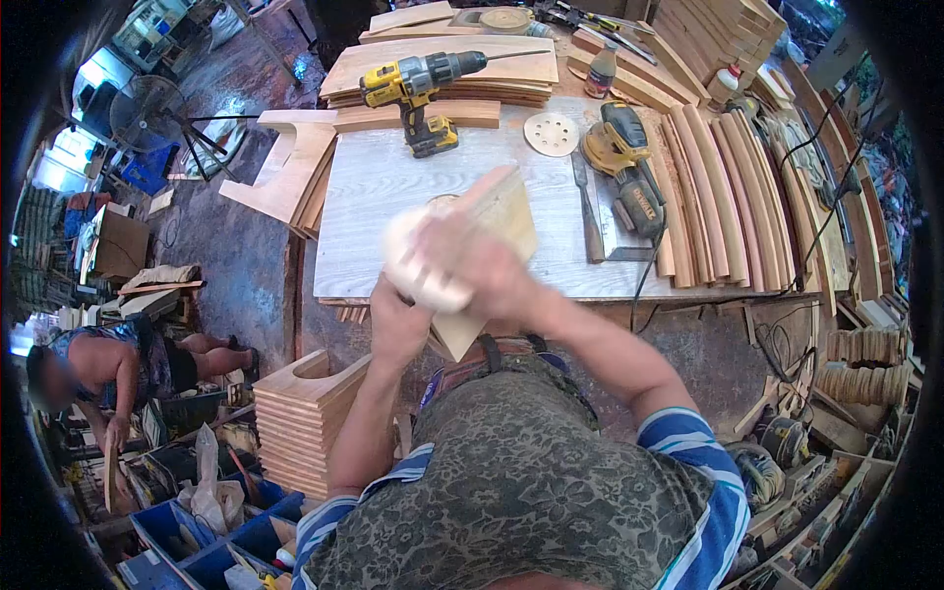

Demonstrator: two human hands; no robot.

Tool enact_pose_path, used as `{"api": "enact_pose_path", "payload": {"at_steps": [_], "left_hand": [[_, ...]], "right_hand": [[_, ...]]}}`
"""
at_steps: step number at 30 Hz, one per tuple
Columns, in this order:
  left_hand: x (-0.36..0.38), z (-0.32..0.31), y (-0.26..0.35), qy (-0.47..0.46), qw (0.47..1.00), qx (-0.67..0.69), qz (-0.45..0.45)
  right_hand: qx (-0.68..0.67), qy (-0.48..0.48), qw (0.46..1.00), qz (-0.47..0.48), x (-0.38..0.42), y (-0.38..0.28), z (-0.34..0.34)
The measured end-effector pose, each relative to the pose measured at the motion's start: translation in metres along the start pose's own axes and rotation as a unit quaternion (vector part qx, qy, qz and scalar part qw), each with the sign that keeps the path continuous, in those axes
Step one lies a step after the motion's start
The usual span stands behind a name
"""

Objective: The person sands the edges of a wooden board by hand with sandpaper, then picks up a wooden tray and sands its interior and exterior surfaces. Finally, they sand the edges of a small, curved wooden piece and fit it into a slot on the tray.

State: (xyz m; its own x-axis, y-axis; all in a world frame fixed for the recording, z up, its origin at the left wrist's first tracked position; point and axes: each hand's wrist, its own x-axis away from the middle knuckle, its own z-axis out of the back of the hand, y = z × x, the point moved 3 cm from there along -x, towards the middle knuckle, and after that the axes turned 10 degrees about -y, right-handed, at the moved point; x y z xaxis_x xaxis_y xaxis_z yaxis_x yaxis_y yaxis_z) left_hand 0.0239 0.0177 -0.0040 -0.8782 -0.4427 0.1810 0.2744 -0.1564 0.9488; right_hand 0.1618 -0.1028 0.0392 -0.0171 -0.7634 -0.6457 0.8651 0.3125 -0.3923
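My left hand (398, 324) grips the lower left edge of a pale wooden board (506, 216), tilted over the front of the table. Across the board's face my right hand (477, 261) presses a pale round sanding disc (401, 251), smeared by motion. Much of the board is hidden behind that hand and the disc. Another sanding disc (552, 135), with holes, lies on the table (364, 236). To its right are a yellow and black sander (629, 172) and a chisel (588, 211).
A cordless drill (418, 93) stands by stacked boards at the back. Curved wooden strips (728, 197) line the right side, near a small bottle (601, 74). Cut wooden pieces (300, 428) are stacked at lower left. Another person (118, 369) bends over at far left.
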Motion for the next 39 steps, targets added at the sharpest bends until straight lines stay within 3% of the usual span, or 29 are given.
{"api": "enact_pose_path", "payload": {"at_steps": [2,3,5,6,7,9,11,12,13,14,15,17,19,21,22,23,24,26,27,29,33,35,37,39], "left_hand": [[0.011,-0.012,0.034,0.004,0.989,0.099,-0.112],[0.022,-0.011,0.041,0.000,0.979,0.141,-0.145],[0.017,-0.007,0.037,-0.004,0.989,0.107,-0.103],[0.015,-0.007,0.036,-0.004,0.989,0.106,-0.106],[0.015,-0.008,0.033,-0.006,0.989,0.118,-0.092],[0.012,-0.008,0.024,-0.010,0.988,0.129,-0.078],[0.011,-0.003,0.010,0.015,0.997,0.001,-0.073],[0.016,-0.009,0.012,0.015,0.998,0.001,-0.068],[0.019,-0.016,0.025,0.050,0.985,0.029,-0.161],[0.023,-0.018,0.033,0.084,0.962,0.054,-0.254],[0.017,-0.011,0.025,0.016,0.984,0.084,-0.154],[0.019,-0.007,0.021,0.019,0.988,0.122,-0.091],[0.022,-0.006,0.020,0.020,0.992,0.098,-0.079],[0.023,-0.001,0.017,0.023,0.995,0.071,-0.070],[0.025,0.000,0.012,0.021,0.994,0.074,-0.078],[0.028,0.000,0.006,0.020,0.993,0.078,-0.081],[0.028,0.001,0.003,0.018,0.993,0.081,-0.079],[0.024,0.006,0.000,-0.026,0.996,0.046,-0.071],[0.022,0.011,0.003,-0.034,0.996,0.044,-0.072],[0.016,0.024,0.011,-0.049,0.988,-0.145,-0.015],[0.002,0.034,0.038,-0.101,0.951,-0.291,0.034],[-0.014,0.017,0.052,-0.127,0.886,-0.443,0.043],[-0.036,-0.020,0.065,-0.133,0.857,-0.498,-0.014],[-0.065,-0.056,0.077,-0.146,0.868,-0.474,-0.005]], "right_hand": [[-0.004,-0.010,0.998,0.056,-0.001,-0.015,0.001],[-0.010,0.019,1.000,0.002,0.013,0.009,-0.004],[0.000,0.045,0.995,-0.093,0.049,0.086,0.002],[0.107,0.057,0.986,-0.115,0.068,0.137,-0.002],[0.191,0.005,0.966,-0.177,0.070,0.143,0.016],[0.062,0.035,0.975,-0.210,0.065,0.128,0.013],[-0.022,0.046,0.993,-0.103,0.028,0.042,-0.004],[-0.028,0.019,0.999,-0.036,0.015,-0.002,0.003],[-0.030,-0.007,0.999,0.036,0.005,-0.028,0.009],[0.021,0.017,0.997,0.073,0.015,-0.008,-0.002],[0.024,0.037,0.999,0.004,0.030,0.029,-0.011],[0.051,0.071,0.991,-0.099,0.069,0.113,-0.004],[0.225,-0.086,0.913,-0.329,0.102,0.161,0.020],[0.244,-0.075,0.907,-0.334,0.115,0.164,0.036],[0.101,0.058,0.923,-0.368,0.108,0.139,0.053],[-0.048,0.184,0.901,-0.390,0.111,0.119,0.059],[-0.047,0.183,0.900,-0.393,0.120,0.115,0.049],[-0.200,0.167,0.800,-0.540,0.149,0.118,0.018],[-0.197,0.174,0.798,-0.543,0.148,0.108,0.012],[-0.292,0.282,0.781,-0.474,0.137,0.085,0.007],[-0.264,0.275,0.800,-0.463,0.135,0.066,0.013],[-0.248,0.236,0.821,-0.456,0.138,0.066,0.007],[-0.240,0.235,0.820,-0.463,0.128,0.057,0.009],[-0.230,0.233,0.822,-0.466,0.122,0.052,0.013]]}}
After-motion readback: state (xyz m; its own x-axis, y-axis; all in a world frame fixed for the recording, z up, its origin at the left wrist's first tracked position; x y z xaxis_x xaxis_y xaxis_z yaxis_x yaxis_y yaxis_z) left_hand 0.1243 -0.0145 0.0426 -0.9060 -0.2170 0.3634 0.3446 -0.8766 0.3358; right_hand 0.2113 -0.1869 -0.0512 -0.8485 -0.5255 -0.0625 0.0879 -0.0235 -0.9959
